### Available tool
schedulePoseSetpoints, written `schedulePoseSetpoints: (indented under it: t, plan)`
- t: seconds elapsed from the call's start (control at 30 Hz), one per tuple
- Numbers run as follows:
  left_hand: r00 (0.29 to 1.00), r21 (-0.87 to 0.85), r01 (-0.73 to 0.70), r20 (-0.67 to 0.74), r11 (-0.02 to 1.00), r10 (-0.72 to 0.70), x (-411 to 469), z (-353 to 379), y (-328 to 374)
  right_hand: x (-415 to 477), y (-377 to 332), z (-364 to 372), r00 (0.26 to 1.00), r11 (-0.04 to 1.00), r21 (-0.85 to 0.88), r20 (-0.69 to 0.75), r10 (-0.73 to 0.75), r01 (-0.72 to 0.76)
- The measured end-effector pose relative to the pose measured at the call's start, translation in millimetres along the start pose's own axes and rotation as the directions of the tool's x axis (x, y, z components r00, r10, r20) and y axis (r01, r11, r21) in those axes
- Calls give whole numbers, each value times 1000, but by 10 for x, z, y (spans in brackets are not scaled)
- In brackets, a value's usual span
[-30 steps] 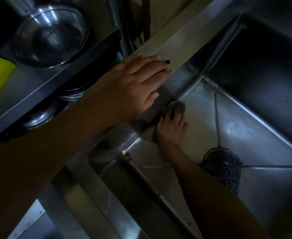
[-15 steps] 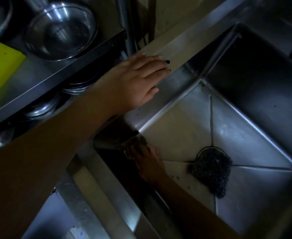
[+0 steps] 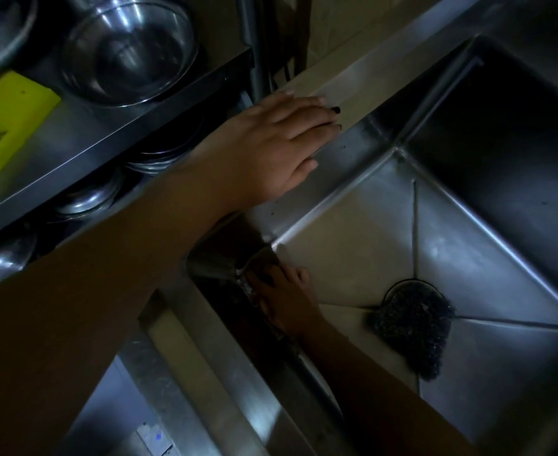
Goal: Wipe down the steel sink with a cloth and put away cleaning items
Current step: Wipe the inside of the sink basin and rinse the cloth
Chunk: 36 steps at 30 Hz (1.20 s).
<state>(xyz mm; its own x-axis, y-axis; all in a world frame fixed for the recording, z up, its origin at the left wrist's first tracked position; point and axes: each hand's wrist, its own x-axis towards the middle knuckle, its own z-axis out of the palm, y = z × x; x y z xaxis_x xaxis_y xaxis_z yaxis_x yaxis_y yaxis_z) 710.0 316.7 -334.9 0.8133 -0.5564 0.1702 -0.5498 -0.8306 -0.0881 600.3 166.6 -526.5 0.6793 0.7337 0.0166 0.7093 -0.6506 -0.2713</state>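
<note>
Your small grey crumpled cloth (image 3: 260,260) lay inside the rectangular stainless steel sink (image 3: 488,258), wedged into the near left corner of the basin where floor and walls met. Your right hand (image 3: 287,301) was down in that corner with its fingers bent over the cloth, holding it against the steel; the thumb was hidden in the dim light. Your left hand (image 3: 271,149) lay flat on the sink's left rim, fingers straight and together, grasping nothing, the little finger hanging over the inner edge. A dark wad of steel wool (image 3: 412,330) sat over the round drain in the middle of the basin floor, apart from your right hand. To the left of the sink a steel shelf (image 3: 106,139) carried a round polished steel bowl (image 3: 129,51) and a flat yellow plastic item (image 3: 4,116) beside it. More stacked steel bowls (image 3: 152,162) showed beneath that shelf.
</note>
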Motion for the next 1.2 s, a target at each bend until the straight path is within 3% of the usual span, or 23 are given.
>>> schedulePoseSetpoints:
  t: [0.2, 0.6, 0.9, 1.2]
  plan:
    - [1000, -10, 10, 1, 1000, -10, 5, -12, 8, -490, 102, 21, 1000, 1000, -15, -7, 1, -1]
    - [1000, -18, 14, 8, 1000, -14, 9, 5, -3, -45, -47, 38, 989, 988, 76, -57, 136, -131]
    - [1000, -18, 15, 17, 1000, -15, 8, 17, -8, -573, 48, 39, 988, 991, -45, -91, 124, -128]
    - [1000, -28, 18, 16, 999, -18, 33, 6, 16, -109, -3, -2, 970, 971, 4, -44, 238, -239]
